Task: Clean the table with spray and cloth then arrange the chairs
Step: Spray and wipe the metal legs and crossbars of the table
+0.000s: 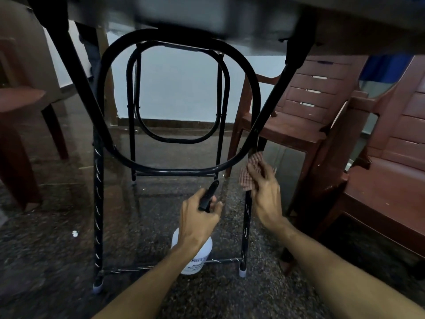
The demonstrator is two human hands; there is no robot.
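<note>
I look low, under the dark table top (207, 17), at its black folding metal legs (97, 203). My left hand (199, 221) grips the black trigger head of a white spray bottle (197, 259), whose nozzle points toward the right leg. My right hand (264, 192) presses a red checked cloth (247, 178) against the right black leg (247, 226), wrapped partly around the tube. Brown plastic chairs stand on the right (305, 104) and far right (391, 169).
Another brown chair or stool (20, 107) stands at the left. The floor (57, 261) is dark speckled stone with a small white scrap (74, 233) on it. A pale wall with a dark skirting lies behind the table legs.
</note>
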